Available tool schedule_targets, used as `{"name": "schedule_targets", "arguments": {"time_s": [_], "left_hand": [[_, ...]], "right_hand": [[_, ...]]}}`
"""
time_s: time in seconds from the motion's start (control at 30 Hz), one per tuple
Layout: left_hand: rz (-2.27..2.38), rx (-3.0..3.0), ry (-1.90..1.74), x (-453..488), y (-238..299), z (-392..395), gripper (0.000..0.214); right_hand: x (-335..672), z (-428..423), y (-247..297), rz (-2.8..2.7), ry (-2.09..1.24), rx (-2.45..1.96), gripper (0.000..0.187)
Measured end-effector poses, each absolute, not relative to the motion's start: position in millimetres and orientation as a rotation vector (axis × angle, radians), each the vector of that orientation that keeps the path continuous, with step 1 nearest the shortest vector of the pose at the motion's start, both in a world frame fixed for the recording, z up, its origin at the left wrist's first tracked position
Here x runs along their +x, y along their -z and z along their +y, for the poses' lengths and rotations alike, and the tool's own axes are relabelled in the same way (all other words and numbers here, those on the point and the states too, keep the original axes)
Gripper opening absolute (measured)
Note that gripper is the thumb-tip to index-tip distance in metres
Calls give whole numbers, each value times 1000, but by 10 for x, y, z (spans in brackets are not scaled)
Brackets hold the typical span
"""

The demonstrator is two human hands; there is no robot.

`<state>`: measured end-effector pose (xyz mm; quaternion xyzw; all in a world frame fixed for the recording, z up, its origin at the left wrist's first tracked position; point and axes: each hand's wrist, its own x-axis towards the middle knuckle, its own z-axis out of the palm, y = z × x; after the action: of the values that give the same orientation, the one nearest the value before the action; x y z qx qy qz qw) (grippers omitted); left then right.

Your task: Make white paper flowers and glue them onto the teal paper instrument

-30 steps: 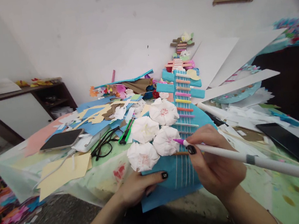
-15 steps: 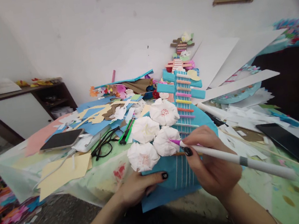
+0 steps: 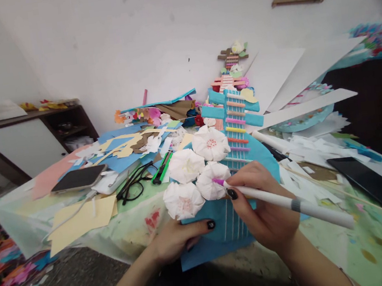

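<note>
A blue paper guitar with white strings and coloured strips across its neck leans toward me at the table's front edge. Its lower left edge is gripped by my left hand, thumb on top and fingers mostly hidden beneath. Closed round a white marker is my right hand. The marker's purple tip touches the centre of a white paper flower. Three more paper flowers, one of them the top flower with red dots, sit beside it on the guitar.
On the left lie a phone, black glasses, a green cutter and cream paper. Paper scraps are heaped behind. White strips and a black phone are on the right. Smaller paper guitars stand by the wall.
My right hand and the marker have shifted left, the purple tip going further into the flower's centre. The guitar has moved very slightly right; my left hand has kept its place.
</note>
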<state>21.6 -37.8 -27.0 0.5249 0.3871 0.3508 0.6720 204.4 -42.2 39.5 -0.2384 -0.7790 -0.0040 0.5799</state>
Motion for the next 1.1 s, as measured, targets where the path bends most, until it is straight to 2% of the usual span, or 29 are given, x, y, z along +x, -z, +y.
{"name": "schedule_targets", "arguments": {"time_s": [0.23, 0.5, 0.73, 1.1], "left_hand": [[873, 1190, -783, 206, 289, -378, 43], [873, 1181, -783, 207, 283, -381, 39], [864, 1180, -760, 200, 314, -370, 47], [857, 1171, -780, 209, 314, -371, 43]], "right_hand": [[2052, -438, -398, -1772, -12, -497, 30], [2042, -426, -395, -1830, -22, -523, 27], [2070, -441, -408, -1774, -18, -485, 25], [2055, -433, -397, -1798, -37, -498, 22]]}}
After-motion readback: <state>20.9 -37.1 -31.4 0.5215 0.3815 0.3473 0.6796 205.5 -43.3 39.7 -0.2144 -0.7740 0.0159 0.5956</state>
